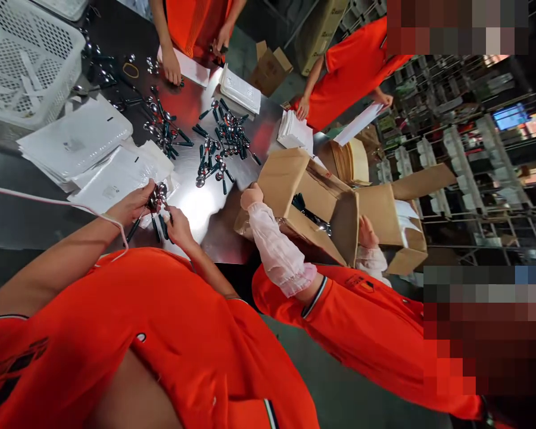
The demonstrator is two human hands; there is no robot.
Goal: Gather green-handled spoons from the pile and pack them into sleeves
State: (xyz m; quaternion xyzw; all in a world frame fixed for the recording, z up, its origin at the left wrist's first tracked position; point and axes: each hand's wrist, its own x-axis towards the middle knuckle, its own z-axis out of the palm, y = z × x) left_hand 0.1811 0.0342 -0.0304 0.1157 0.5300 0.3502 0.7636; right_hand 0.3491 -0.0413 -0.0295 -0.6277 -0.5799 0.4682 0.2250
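Gripping spoon bundle (pixel 159 196) w/ both yr hands: left hand (pixel 131 205), right hand (pixel 178 229); handles point near, bags (pixel 116 176) just left.

White perforated basket (pixel 22 59) at the table's (pixel 9 202) far-left corner; open cardboard box (pixel 321 202) at its right edge; paper stack (pixel 240 89) at its far edge.

The bench (pixel 13 208) is shiny grey steel. On it, the tools (pixel 223 143) are silver with dark green handles, the bags (pixel 78 140) white, the basket (pixel 27 59) white, the carton (pixel 312 202) brown.
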